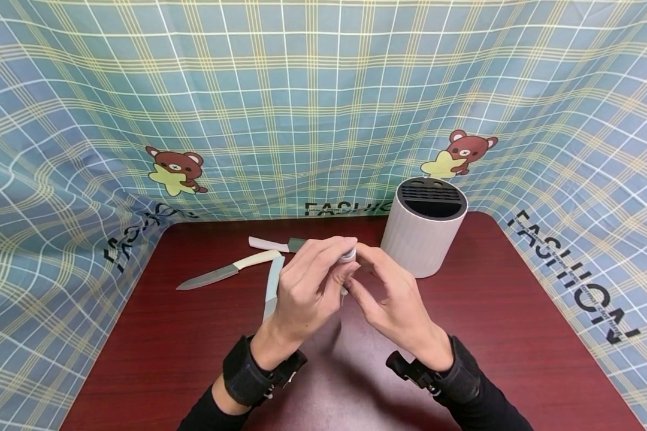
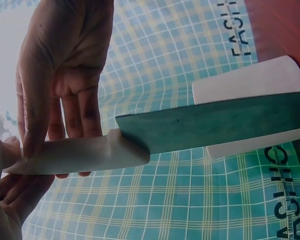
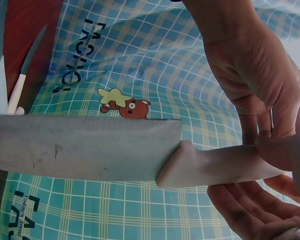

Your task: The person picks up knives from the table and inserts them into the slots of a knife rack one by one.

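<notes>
Both hands hold a broad-bladed kitchen knife (image 3: 85, 150) upright over the table, its pale handle (image 2: 90, 155) up and its blade pointing down. My left hand (image 1: 307, 287) grips the handle near its top end, fingers and thumb around it. From the other side, my right hand (image 1: 396, 299) pinches the same handle between thumb and fingers. The head view shows only the handle's end (image 1: 348, 255) between the fingertips; the blade is mostly hidden there. In both wrist views the wide blade shows in full width, its tip cut off by the frame edge.
A white ribbed knife block (image 1: 423, 245) with a black slotted top stands at the back right. Left of the hands lie a cream-handled knife (image 1: 256, 260), a light blue-handled knife (image 1: 273, 278) and a pale-handled knife with a dark green blade (image 1: 269, 244). Checked cloth (image 1: 323, 120) surrounds the table.
</notes>
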Available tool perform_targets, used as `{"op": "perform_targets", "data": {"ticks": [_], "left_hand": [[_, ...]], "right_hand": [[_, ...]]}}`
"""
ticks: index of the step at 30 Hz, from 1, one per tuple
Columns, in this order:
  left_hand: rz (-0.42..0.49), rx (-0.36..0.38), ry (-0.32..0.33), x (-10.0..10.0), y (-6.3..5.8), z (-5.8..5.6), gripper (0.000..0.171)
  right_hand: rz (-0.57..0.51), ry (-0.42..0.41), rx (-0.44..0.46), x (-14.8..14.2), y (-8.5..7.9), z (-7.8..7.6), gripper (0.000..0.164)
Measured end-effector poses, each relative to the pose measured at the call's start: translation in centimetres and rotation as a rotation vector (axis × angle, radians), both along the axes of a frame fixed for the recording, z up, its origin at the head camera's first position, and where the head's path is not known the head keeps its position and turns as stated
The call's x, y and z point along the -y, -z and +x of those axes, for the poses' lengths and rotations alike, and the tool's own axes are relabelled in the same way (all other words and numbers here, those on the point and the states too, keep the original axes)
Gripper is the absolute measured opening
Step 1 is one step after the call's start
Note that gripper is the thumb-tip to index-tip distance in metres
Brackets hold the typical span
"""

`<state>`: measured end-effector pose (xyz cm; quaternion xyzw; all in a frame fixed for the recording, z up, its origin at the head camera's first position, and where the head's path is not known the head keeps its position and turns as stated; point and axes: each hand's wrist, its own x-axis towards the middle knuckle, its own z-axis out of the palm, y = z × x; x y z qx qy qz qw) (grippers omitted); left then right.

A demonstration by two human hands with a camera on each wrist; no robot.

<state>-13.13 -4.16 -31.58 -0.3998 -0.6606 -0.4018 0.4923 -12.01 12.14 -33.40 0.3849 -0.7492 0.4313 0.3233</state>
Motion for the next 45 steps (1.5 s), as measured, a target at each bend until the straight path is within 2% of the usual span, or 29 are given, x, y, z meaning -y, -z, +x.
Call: {"op": "perform_targets", "data": {"ticks": [13, 20, 28, 45], "left_hand": [[0.004, 0.028, 0.056, 0.1, -0.1, 0.2, 0.023], [-0.01, 0.067, 0.111, 0.1, -0.1, 0.3, 0.023], [-0.042, 0.112, 0.135, 0.3, -0.1, 0.5, 0.026], [0.024, 0.136, 0.177, 0.2, -0.3, 0.6, 0.027]], "right_hand": [[-0.102, -0.007, 0.001, 0.3, -0.1, 0.2, 0.037], [-0.14, -0.022, 0.008, 0.3, 0.0, 0.3, 0.042], [-0.156, 0.018, -0.005, 0.5, 0.1, 0.4, 0.047], [-0.145, 0.002, -0.14, 0.8, -0.9, 0.3, 0.047]]}}
